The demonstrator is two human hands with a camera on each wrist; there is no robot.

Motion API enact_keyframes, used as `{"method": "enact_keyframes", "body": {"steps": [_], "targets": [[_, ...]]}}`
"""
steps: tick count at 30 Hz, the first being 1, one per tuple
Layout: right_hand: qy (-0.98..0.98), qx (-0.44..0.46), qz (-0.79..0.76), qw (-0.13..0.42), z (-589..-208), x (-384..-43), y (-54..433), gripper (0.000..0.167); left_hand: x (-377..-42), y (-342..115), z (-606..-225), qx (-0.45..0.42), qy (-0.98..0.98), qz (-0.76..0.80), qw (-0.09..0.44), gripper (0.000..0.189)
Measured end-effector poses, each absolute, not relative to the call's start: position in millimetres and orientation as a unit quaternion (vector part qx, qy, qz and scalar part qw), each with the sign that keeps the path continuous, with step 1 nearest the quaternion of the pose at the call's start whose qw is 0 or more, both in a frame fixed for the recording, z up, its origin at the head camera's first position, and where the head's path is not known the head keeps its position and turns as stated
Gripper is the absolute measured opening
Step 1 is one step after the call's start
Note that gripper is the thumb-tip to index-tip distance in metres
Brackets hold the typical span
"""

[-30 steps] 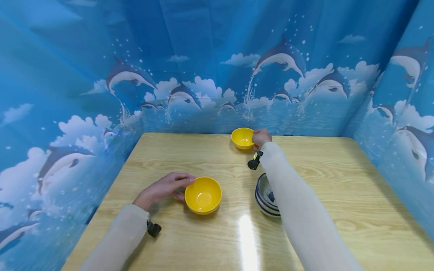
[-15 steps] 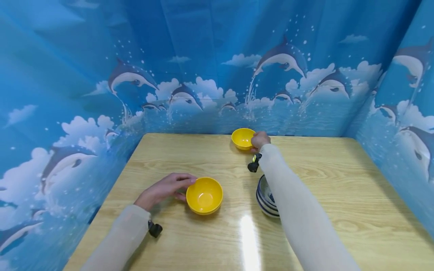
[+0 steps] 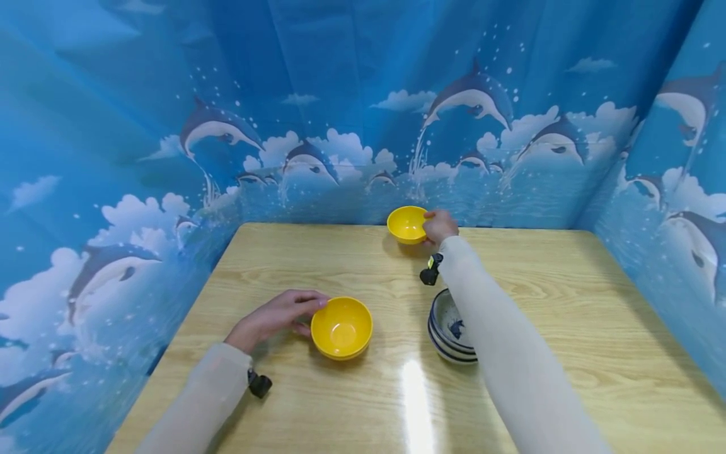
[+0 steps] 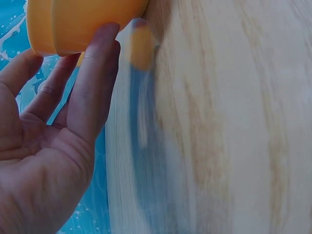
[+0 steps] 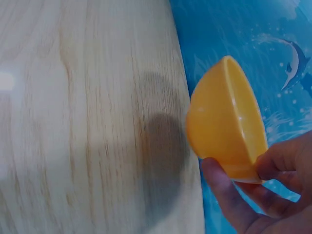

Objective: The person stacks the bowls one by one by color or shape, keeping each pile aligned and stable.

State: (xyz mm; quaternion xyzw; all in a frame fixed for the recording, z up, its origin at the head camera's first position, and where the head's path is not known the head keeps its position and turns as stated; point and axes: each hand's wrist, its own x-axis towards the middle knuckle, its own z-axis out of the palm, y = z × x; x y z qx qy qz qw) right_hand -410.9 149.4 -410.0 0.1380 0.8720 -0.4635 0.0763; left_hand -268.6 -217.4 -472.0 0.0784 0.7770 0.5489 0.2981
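My right hand (image 3: 441, 227) grips a small yellow bowl (image 3: 407, 225) by its right rim, near the table's far edge. In the right wrist view the yellow bowl (image 5: 222, 122) is tilted and off the tabletop, with thumb and fingers pinching its rim and side. My left hand (image 3: 280, 317) holds the left side of a yellow bowl (image 3: 342, 325) on the table; a second rim below it suggests nested bowls. The left wrist view shows fingertips (image 4: 105, 36) against the bowl's outer wall (image 4: 87, 22). Several stacked grey bowls with dark rims (image 3: 445, 325) are partly hidden by my right forearm.
The wooden table (image 3: 283, 258) meets a blue dolphin-print curtain (image 3: 351, 126) at the back and on both sides. A bright reflection lies on the table's front middle. My right forearm (image 3: 510, 347) crosses the table's right half.
My right hand has raised the small yellow bowl slightly off the table; its shadow now shows below. The left hand and its bowl have stayed nearly still.
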Motion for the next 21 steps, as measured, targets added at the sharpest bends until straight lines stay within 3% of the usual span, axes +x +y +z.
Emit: {"method": "enact_keyframes", "body": {"steps": [8,21], "targets": [[0.88,0.113,-0.461,0.033,-399.7,-403.3,148.0,0.046,-267.3,-216.5,-471.2,0.076,0.779,0.55,0.293,0.06],[0.889,0.062,-0.451,0.047,-393.6,-392.8,151.6,0.05,-266.9,-216.2,-472.1,0.079,0.777,0.552,0.293,0.06]]}}
